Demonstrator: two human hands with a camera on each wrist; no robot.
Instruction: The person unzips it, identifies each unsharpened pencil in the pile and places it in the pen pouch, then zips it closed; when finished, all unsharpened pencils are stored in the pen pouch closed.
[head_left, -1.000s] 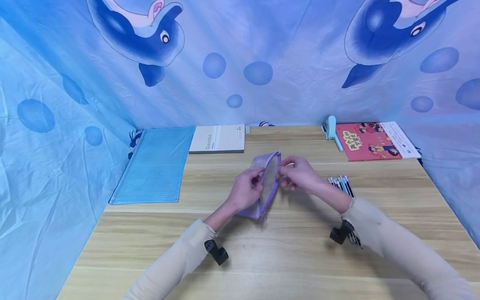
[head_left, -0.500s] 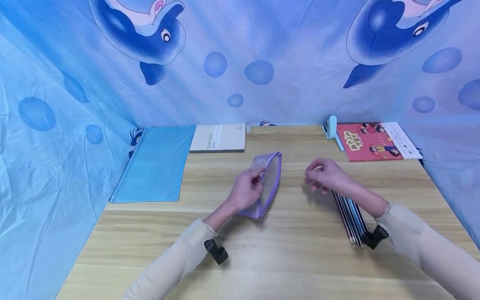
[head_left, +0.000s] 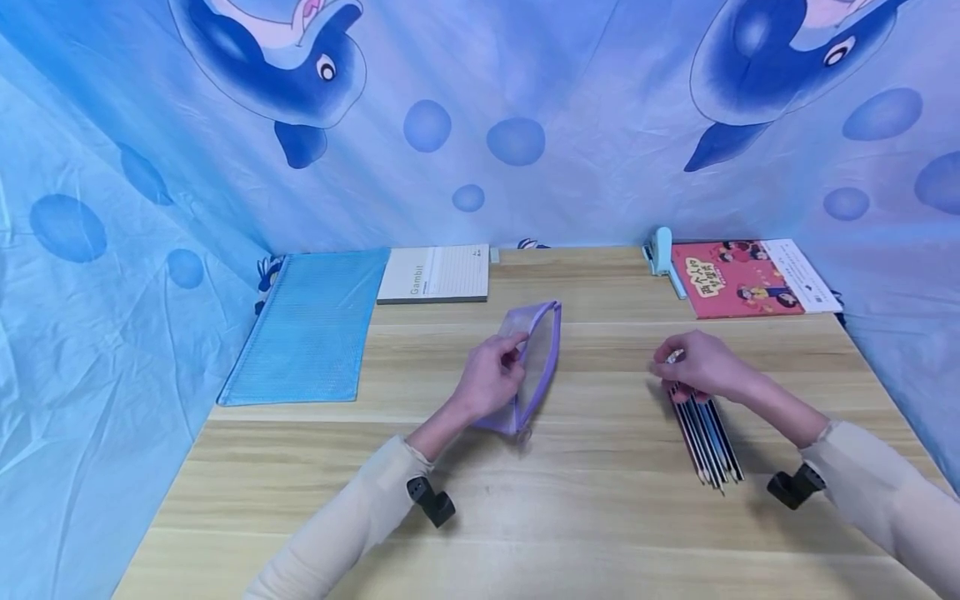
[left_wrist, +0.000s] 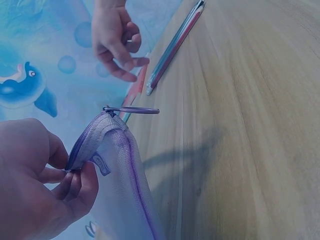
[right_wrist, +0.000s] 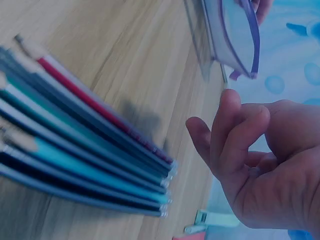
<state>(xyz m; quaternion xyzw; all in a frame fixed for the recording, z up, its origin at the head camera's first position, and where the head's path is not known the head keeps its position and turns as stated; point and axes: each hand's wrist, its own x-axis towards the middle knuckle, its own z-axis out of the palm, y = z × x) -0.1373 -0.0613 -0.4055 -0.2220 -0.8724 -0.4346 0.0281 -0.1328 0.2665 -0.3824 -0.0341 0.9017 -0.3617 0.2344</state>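
Note:
A purple-edged mesh zip pouch (head_left: 539, 367) stands with its mouth spread, its ring-shaped zip pull (left_wrist: 132, 110) at one end. My left hand (head_left: 491, 379) pinches the pouch's near rim between thumb and fingers, as the left wrist view confirms. Over the far end of a bundle of pencils (head_left: 707, 442) hovers my right hand (head_left: 699, 364), fingers loosely bent and holding nothing. In the right wrist view the pencils (right_wrist: 85, 120) lie side by side on the table, apart from the right hand's fingers (right_wrist: 225, 135).
On the wooden table (head_left: 600, 517), a blue mesh folder (head_left: 300, 333) and a Gambit notebook (head_left: 435, 275) lie at the back left. A light-blue stapler (head_left: 661, 252) stands beside a red booklet (head_left: 738, 282) at the back right. A dolphin-print curtain (head_left: 570, 192) hangs behind.
My right hand has left the pouch's rim and moved right, to above the pencils. The left hand keeps its pinch on the pouch, which stays in place.

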